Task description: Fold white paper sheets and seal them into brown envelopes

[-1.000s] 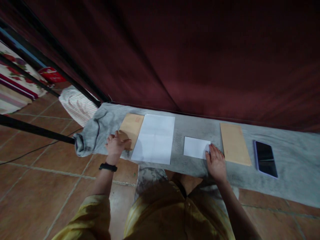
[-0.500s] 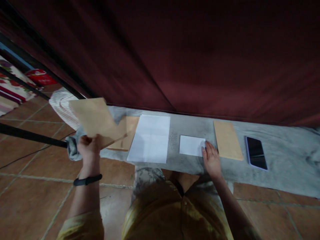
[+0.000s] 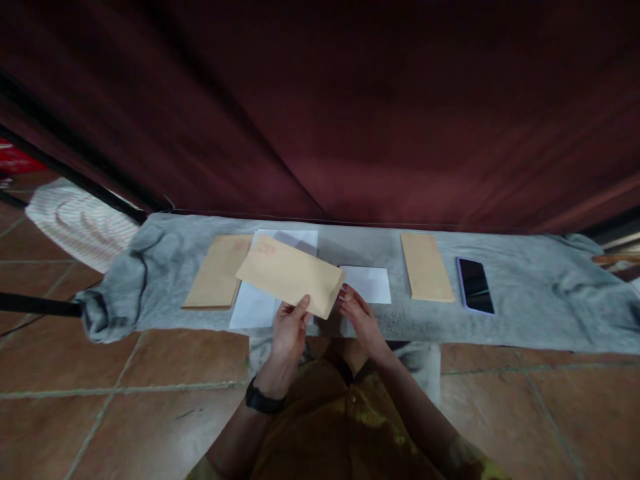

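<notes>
My left hand [image 3: 289, 330] and my right hand [image 3: 358, 313] both grip a brown envelope [image 3: 290, 275], held tilted above the grey cloth [image 3: 525, 293]. It has a faint red stamp near its upper left corner. Under it lies a white sheet [image 3: 255, 303], partly hidden. A small folded white paper [image 3: 369, 283] lies just beyond my right hand. Another brown envelope [image 3: 217, 280] lies flat to the left of the sheet. A third brown envelope [image 3: 427, 267] lies to the right.
A dark phone [image 3: 475, 285] lies face up right of the third envelope. A dark red curtain [image 3: 350, 113] hangs behind the cloth. A striped white cloth [image 3: 80, 223] and a black bar [image 3: 35, 305] are at the left. Brown floor tiles [image 3: 125, 413] surround me.
My left hand lifted a brown envelope from the left pile and carried it to the middle. My right hand left the folded white paper and took hold of the envelope's right end.
</notes>
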The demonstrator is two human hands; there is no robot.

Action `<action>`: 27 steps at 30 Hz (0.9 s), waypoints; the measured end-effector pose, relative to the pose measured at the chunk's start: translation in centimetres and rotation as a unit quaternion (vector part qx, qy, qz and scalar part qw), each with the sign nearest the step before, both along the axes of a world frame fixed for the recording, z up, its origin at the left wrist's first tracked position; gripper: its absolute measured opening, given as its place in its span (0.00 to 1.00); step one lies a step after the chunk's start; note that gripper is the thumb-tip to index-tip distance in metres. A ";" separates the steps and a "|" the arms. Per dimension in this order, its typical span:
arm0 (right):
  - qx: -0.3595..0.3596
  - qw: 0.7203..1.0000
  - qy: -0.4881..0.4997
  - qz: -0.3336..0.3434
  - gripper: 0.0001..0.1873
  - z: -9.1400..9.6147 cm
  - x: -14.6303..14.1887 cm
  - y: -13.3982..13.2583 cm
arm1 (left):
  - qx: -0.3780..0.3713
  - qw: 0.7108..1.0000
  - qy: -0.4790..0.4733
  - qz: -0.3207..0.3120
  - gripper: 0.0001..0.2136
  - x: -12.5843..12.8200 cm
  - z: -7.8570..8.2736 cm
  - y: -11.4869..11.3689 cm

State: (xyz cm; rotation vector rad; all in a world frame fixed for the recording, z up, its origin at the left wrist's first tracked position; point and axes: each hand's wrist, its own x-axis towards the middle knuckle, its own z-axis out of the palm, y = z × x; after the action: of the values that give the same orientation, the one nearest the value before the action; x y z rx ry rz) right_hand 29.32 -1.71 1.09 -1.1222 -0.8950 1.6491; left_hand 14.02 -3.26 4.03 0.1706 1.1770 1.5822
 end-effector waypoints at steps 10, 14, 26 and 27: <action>-0.033 0.998 0.037 0.029 0.13 0.7 0.0 -0.2 | -0.070 0.993 -0.088 -0.038 0.09 1.3 -0.9 -0.7; -0.039 0.998 0.042 0.011 0.16 0.6 0.2 -0.1 | -0.079 0.988 -0.114 -0.063 0.10 1.5 -0.9 -0.9; 0.031 0.999 -0.023 -0.019 0.16 -0.2 1.0 1.0 | -0.075 0.963 0.047 -0.253 0.14 1.1 -1.1 -4.1; 0.035 0.999 -0.023 -0.016 0.16 -0.2 1.3 1.0 | -0.068 0.948 0.101 -0.293 0.15 0.7 -1.0 -4.6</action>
State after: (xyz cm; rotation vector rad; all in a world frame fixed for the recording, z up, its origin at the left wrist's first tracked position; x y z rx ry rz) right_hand 30.64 -0.70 0.88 -1.1257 -0.9527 1.5608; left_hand 14.74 -7.89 3.06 0.5488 1.2425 0.9727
